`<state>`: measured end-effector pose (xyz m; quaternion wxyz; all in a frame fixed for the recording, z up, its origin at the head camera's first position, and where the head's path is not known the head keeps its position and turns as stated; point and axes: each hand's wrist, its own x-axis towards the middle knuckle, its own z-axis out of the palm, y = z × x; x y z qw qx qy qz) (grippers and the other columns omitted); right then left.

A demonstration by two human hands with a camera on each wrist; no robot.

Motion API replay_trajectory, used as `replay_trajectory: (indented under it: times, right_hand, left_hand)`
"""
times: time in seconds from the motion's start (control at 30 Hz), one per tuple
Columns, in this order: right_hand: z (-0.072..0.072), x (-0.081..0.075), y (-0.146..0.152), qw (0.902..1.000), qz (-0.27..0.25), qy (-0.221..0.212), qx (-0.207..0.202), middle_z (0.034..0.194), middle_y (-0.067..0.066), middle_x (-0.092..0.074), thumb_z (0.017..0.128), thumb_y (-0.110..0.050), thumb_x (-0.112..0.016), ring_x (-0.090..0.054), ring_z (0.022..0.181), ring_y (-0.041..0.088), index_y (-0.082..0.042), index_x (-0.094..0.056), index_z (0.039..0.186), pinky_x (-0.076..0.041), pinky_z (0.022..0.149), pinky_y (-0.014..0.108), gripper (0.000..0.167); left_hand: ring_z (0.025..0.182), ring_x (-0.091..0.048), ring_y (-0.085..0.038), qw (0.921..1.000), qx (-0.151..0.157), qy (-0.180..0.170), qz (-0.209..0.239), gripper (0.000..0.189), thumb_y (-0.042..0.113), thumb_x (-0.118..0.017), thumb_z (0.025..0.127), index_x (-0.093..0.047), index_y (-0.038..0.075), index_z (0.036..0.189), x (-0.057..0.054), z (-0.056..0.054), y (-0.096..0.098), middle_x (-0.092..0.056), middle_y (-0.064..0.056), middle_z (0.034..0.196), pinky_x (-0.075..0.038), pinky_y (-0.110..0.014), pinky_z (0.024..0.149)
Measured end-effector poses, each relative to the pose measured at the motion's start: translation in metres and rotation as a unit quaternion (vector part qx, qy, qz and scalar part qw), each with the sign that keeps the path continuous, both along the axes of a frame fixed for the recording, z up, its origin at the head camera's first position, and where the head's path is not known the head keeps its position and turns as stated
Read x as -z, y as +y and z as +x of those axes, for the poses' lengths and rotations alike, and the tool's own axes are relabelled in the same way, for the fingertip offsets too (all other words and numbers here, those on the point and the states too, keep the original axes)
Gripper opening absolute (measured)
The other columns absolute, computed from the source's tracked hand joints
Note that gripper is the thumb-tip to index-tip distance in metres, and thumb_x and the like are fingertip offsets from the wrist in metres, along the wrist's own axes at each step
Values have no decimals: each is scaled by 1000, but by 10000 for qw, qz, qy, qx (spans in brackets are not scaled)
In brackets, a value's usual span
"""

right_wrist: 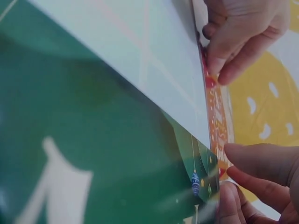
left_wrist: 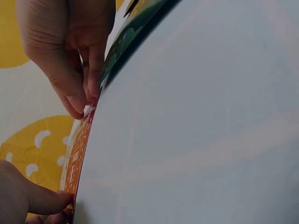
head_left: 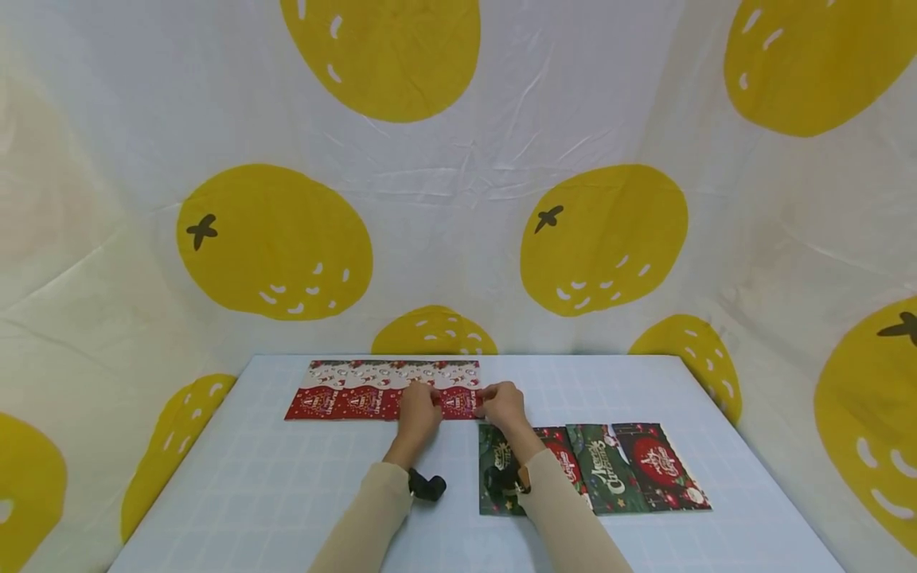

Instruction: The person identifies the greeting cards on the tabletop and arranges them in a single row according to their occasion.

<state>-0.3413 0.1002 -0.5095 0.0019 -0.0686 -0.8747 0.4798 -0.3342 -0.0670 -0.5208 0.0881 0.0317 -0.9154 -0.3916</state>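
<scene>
Several flat red-and-white Christmas-printed paper pieces (head_left: 344, 390) lie side by side in a row near the table's back edge. At the row's right end, my hands are on either side of the last red paper piece (head_left: 458, 398). My left hand (head_left: 419, 415) pinches it near the left side, its thumb (left_wrist: 51, 200) on the near edge. My right hand (head_left: 505, 407) pinches its right side; in the right wrist view its thumb (right_wrist: 257, 158) and fingers close at the edge. Palms and some fingertips are hidden in the head view.
Several green and dark red Merry Christmas paper pieces (head_left: 609, 469) lie in a row at front right, partly beneath my right forearm. The table (head_left: 286, 493) has a pale checked cover. A cloth (head_left: 444, 239) with yellow fruit print hangs behind it.
</scene>
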Motion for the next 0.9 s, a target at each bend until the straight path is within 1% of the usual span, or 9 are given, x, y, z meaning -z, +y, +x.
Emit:
replay_trajectory:
  times: [0.13, 0.23, 0.37, 0.5, 0.6, 0.8, 0.9]
  right_hand:
    - [2, 3, 2, 10000, -8, -1, -2, 112, 17, -72, 82, 1, -86, -64, 104, 31, 0, -79, 112, -56, 91, 48, 31]
    - [2, 5, 3, 10000, -62, -41, 25, 112, 16, -72, 82, 0, -86, -64, 105, 31, -2, -79, 112, -56, 92, 48, 31]
    - [3, 6, 3, 9997, -225, -102, -20, 113, 15, -71, 85, -1, -84, -63, 106, 31, -3, -78, 114, -55, 93, 49, 30]
    - [5, 4, 4, 9993, -335, -89, -144, 115, 15, -70, 87, -3, -83, -64, 107, 31, -3, -76, 118, -56, 93, 49, 31]
    - [7, 1, 5, 9993, -313, -42, -206, 115, 14, -69, 88, -5, -83, -64, 107, 31, -3, -75, 119, -56, 93, 48, 32]
    - [12, -7, 9, 9996, -150, 184, -154, 115, 16, -70, 88, -5, -83, -64, 108, 33, 1, -74, 119, -56, 93, 49, 33]
    - [15, -11, 13, 9993, -275, 207, -137, 117, 17, -69, 90, -4, -81, -64, 111, 34, 1, -74, 121, -55, 96, 50, 32]
  left_hand:
    - [103, -62, -32, 9999, 33, 118, -17, 15, -5, -77, 89, -76, -3, 104, 5, 2, 0, -65, -13, 102, -55, -48, 94]
    - [102, -62, -31, 9998, 63, 197, 6, 14, -5, -77, 89, -77, -2, 103, 8, 3, -1, -65, -12, 100, -54, -48, 94]
    - [102, -63, -30, 9996, 87, 277, 45, 15, -5, -77, 89, -77, -2, 104, 10, 4, -2, -66, -11, 100, -55, -47, 94]
    - [99, -63, -29, 9991, 126, 396, 60, 16, -5, -77, 89, -78, -2, 104, 9, 5, -3, -65, -10, 100, -56, -47, 92]
    - [98, -62, -28, 9990, 131, 415, 27, 16, -5, -77, 89, -78, -1, 105, 9, 6, -3, -65, -9, 99, -56, -46, 90]
    - [96, -61, -26, 9986, 100, 526, -53, 17, -2, -78, 89, -78, 0, 106, 6, 10, 0, -63, -8, 98, -55, -45, 89]
    - [95, -60, -25, 9977, 115, 661, -61, 17, 1, -79, 90, -77, 1, 107, 4, 12, 1, -62, -7, 98, -54, -44, 88]
